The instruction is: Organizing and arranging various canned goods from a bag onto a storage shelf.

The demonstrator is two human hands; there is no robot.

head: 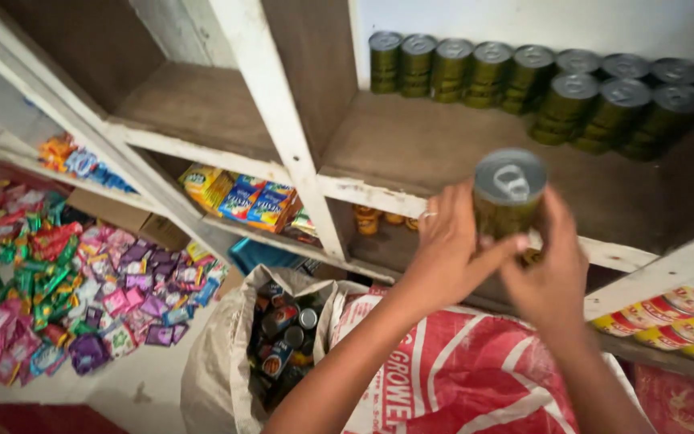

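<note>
Can (509,193) upright, silver pull-tab lid up, green-gold label, held in front of the shelf (443,153) edge, just above the white front rail. Left hand (447,249) wraps it from the left, fingers behind, thumb stretched across the lower front; a ring on one finger. Right hand (552,269) closes on it from the right and below, fingers up along the can's side. Both hands grip the one can. Behind, at the back of the same shelf, a row of cans (540,76) of the same kind, upright, touching one another, doubled at the right end. Shelf wood bare between the row and the held can. Below the arms, a red-and-white sack (459,370); just left of it an open pale sack (218,362) with mixed tins (287,333) inside. Lower shelf to the left carries blue-yellow packets (242,197). Far left, a spread of bright sachets (58,273), pink, green, purple. Lower right, red-yellow packs (676,317) in a row.
</note>
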